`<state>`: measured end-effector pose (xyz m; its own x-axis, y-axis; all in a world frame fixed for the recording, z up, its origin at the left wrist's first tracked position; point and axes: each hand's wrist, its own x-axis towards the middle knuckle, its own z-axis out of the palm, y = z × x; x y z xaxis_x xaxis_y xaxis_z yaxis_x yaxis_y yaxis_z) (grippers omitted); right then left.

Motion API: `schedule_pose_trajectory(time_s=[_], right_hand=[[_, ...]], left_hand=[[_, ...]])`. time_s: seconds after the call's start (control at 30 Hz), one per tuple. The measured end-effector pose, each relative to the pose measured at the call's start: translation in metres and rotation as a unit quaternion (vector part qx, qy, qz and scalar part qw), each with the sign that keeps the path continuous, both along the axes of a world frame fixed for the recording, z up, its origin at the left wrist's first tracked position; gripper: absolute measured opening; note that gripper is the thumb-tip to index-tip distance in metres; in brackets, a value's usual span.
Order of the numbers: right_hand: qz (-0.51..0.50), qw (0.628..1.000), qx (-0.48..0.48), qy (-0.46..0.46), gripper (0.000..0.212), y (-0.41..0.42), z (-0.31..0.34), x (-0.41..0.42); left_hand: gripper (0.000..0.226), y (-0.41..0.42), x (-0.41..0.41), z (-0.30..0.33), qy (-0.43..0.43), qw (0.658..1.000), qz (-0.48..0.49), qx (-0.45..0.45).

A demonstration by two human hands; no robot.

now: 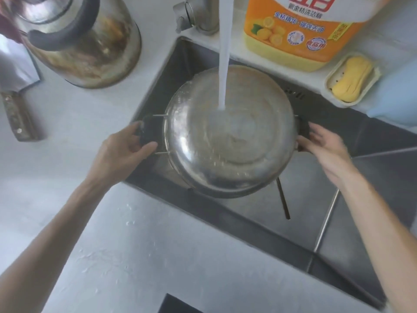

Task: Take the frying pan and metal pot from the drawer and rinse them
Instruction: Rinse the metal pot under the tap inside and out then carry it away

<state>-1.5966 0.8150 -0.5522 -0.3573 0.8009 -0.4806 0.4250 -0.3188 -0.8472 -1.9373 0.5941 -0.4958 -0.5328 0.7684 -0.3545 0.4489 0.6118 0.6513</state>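
While water pours from the tap [204, 13] in a straight stream [223, 64] into the metal pot [230, 132], the rinse of that one item looks well under way. The pot is held over the sink [293, 222], mouth up and tilted a little, by its two dark side handles: the left hand [121, 152] is wrapped around the left handle, while the right hand [325, 145] has its fingers on the right handle, though blur makes it hard to say how firmly they close.

So the pot is out of the drawer and getting wet; it still needs emptying and setting down. No frying pan is plainly in view (a thin dark rod [283, 197] sticks out from under the pot into the sink, and I cannot tell what it belongs to), so that half of the job appears undone or at least unconfirmed.

As for writing, the big orange and yellow bottle [300, 30] behind the sink carries lemon pictures and Chinese characters; I read "洗洁精" and a round "食品用" seal, so it is probably dish soap. The brand name is cut off at the top. A yellow soap bar [352, 80] sits in its dish just beside it.
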Motion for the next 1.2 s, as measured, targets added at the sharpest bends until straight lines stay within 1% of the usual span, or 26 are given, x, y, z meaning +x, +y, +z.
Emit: schedule_pose_trajectory(time_s=[0.03,0.07,0.13,0.23,0.33,0.4,0.43,0.5,0.57,0.63,0.7,0.77,0.83,0.9,1.0,1.03,1.1,1.2], right_hand=[[-0.003,1.000,0.019,0.000,0.051,0.002,0.002,0.005],[-0.009,0.999,0.036,0.003,0.038,0.003,0.004,0.009],[-0.020,0.998,0.056,0.012,0.033,0.004,0.007,0.017],[-0.045,0.996,0.071,0.018,0.032,0.003,0.012,0.025],[-0.065,0.994,0.084,0.040,0.016,0.002,0.011,0.027],[-0.070,0.993,0.095,0.028,0.052,0.002,0.001,0.029],[-0.072,0.992,0.100,0.018,0.060,0.001,-0.004,0.030],[-0.057,0.993,0.106,0.002,0.060,-0.001,-0.011,0.030],[-0.022,0.991,0.124,-0.038,0.062,-0.003,-0.016,0.031],[0.011,0.990,0.122,-0.064,0.067,-0.006,-0.020,0.034],[0.049,0.990,0.109,-0.076,0.074,-0.011,-0.021,0.037],[0.076,0.989,0.083,-0.091,0.078,-0.017,-0.025,0.042],[0.084,0.990,0.054,-0.101,0.072,-0.023,-0.030,0.046],[0.082,0.991,0.032,-0.102,0.061,-0.030,-0.036,0.046],[0.077,0.993,0.020,-0.090,0.036,-0.041,-0.044,0.042],[0.077,0.993,0.023,-0.089,0.032,-0.042,-0.048,0.040],[0.075,0.992,0.024,-0.095,0.034,-0.040,-0.058,0.037],[0.077,0.990,0.010,-0.117,0.042,-0.031,-0.073,0.037]], left_hand=[[0.041,0.005,0.002,-0.004,0.013,1.000,-0.011,-0.007],[0.039,0.009,0.004,-0.009,0.005,1.000,-0.011,-0.004],[0.032,0.015,0.009,-0.015,-0.028,1.000,-0.009,0.011],[0.029,0.024,0.016,-0.021,-0.032,0.999,-0.014,0.030],[0.016,0.032,0.019,-0.025,-0.021,0.998,-0.019,0.052],[0.038,0.036,0.018,-0.029,0.018,0.998,-0.030,0.056],[0.046,0.038,0.017,-0.031,0.038,0.997,-0.030,0.052],[0.047,0.041,0.016,-0.036,0.077,0.995,-0.034,0.044],[0.044,0.044,0.013,-0.042,0.087,0.993,-0.057,0.051],[0.050,0.045,0.007,-0.048,0.053,0.993,-0.089,0.048],[0.060,0.045,-0.002,-0.057,-0.002,0.993,-0.118,0.030],[0.063,0.043,-0.011,-0.067,-0.064,0.988,-0.142,0.009],[0.058,0.040,-0.018,-0.073,-0.121,0.981,-0.152,-0.019],[0.051,0.041,-0.020,-0.078,-0.149,0.975,-0.159,-0.048],[0.043,0.043,-0.016,-0.084,-0.135,0.977,-0.157,-0.050],[0.038,0.045,-0.015,-0.086,-0.130,0.979,-0.153,-0.045],[0.031,0.051,-0.015,-0.092,-0.104,0.982,-0.149,-0.049],[0.030,0.056,-0.015,-0.103,-0.068,0.982,-0.164,-0.069]])
